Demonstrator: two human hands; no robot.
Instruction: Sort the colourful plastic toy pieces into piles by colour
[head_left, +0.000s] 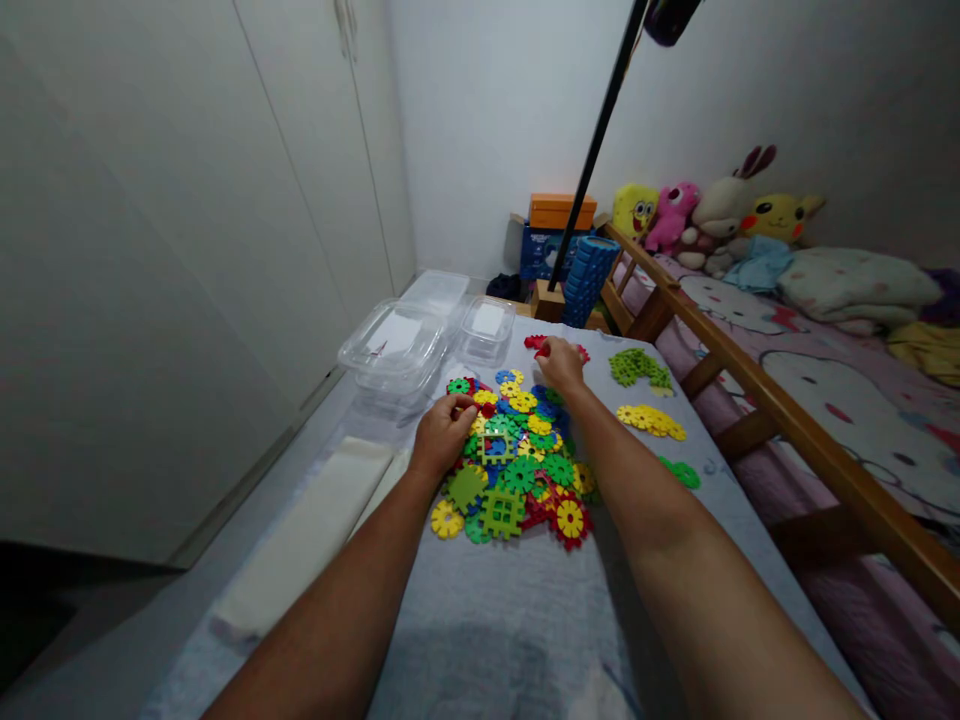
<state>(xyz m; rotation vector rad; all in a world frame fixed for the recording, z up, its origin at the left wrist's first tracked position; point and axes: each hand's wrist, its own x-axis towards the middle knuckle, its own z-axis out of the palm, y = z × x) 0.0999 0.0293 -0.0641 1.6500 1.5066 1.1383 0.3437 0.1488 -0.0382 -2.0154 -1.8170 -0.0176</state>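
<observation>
A mixed heap of plastic building pieces [519, 470] in red, yellow, green and blue lies before me, many of them notched discs. My left hand [444, 432] is at the heap's left edge, its fingers closed on a small red building piece [487, 410]. Farther off, my right hand [560, 365] is over a group of red building pieces [535, 342] behind the heap. Its fingers are pinched together at a red piece, mostly hidden by the hand. Separate groups lie to the right: light green pieces [634, 367], yellow discs [651, 420] and green discs [681, 472].
Clear plastic containers [394, 345] stand at the table's back left, with a smaller one [487, 325] beside them. A folded pale cloth [315, 530] lies along the left. A wooden bed rail [750, 390] borders the right side. A black pole [600, 140] rises behind the table.
</observation>
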